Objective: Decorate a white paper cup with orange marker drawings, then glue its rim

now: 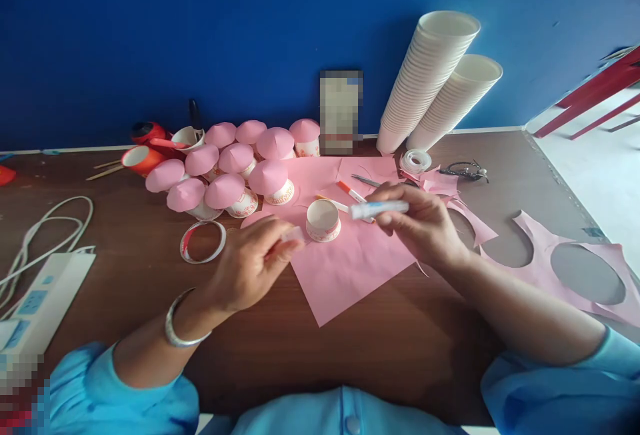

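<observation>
My right hand point(425, 225) is closed around a white and blue glue stick point(379, 208), held level with its tip pointing left. My left hand point(250, 262) pinches a small white cap point(293, 235) between its fingertips. Between the two hands a short paper cup point(323, 220) stands upright on a pink paper sheet point(345, 265). An orange-capped pen point(350, 191) and scissors point(367, 181) lie on the pink paper just behind my right hand.
Several cups topped with pink paper cones point(225, 162) cluster at the back left. Two leaning stacks of white cups point(435, 75) rest against the blue wall. A tape roll point(415, 160), cut pink scraps point(575, 268), a cut ring point(203, 242) and a power strip point(40, 302) lie around.
</observation>
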Demonstrator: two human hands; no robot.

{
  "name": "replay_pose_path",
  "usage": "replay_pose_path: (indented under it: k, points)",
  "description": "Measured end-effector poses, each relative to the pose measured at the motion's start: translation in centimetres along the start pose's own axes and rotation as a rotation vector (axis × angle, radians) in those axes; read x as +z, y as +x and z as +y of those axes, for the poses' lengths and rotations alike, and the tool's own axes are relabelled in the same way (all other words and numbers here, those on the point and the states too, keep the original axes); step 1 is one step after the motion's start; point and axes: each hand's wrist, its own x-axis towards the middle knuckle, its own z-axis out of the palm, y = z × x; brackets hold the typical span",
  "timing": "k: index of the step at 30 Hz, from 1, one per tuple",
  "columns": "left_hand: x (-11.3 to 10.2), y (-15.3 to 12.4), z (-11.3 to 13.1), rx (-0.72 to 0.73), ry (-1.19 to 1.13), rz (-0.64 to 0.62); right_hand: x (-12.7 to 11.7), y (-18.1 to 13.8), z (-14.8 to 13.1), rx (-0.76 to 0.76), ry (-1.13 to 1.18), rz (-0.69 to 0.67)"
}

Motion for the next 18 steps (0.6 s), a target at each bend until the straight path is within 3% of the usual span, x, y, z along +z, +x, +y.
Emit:
replay_pose_path:
  k: [1, 4, 10, 13, 16, 18]
  points:
    - [-0.2, -0.4, -0.5, -0.051, -0.05, 0.008, -0.4, 0.3, 0.1, 0.007, 0.059, 0.044]
    - [0.4, -1.6, -2.0, -0.12, -0.097, -0.02, -0.8, 0.9, 0.5, 0.139, 0.229, -0.027]
    - [3.9, -3.2, -3.8, -0.008, 0.067, -0.164, 0.4, 0.9, 1.2, 0.236, 0.311, -0.073]
    - [4.3, -3.2, -4.1, -0.008, 0.119, -0.2, 0.6, 0.7, 0.9, 0.236, 0.309, -0.068]
    - [3.5, -3.0, -3.5, -0.038, 0.15, -0.159, 0.9, 0.2, 0.4, 0.212, 0.323, -0.087]
    - [2.6, -2.9, -2.4, -0.047, 0.072, -0.063, 1.4, -0.4, 0.2, 0.179, 0.283, -0.109]
